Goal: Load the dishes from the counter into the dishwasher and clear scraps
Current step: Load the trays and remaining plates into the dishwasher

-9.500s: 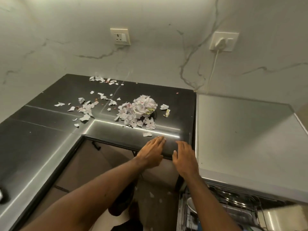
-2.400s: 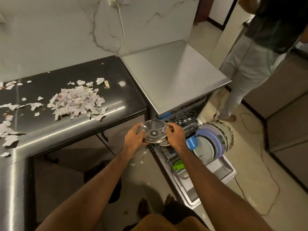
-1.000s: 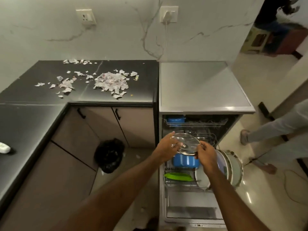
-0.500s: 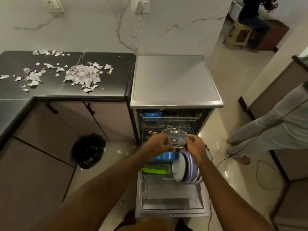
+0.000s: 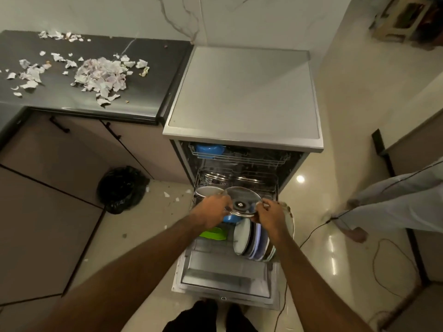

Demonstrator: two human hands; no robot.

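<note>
Left hand (image 5: 212, 208) and right hand (image 5: 272, 215) each grip the rim of a glass lid (image 5: 243, 201), held above the pulled-out lower rack (image 5: 236, 178) of the open dishwasher (image 5: 242, 92). Paper scraps (image 5: 100, 76) lie on the counter (image 5: 143, 97), far left.

The counter (image 5: 148, 92) is black, the paper scraps (image 5: 100, 76) white, one bowl (image 5: 209, 149) blue, the wall (image 5: 96, 13) white with grey veins

Single head view, looking steeply down, forward over open dishwasher (image 5: 239, 212); counter (image 5: 84, 92) upper left.
</note>
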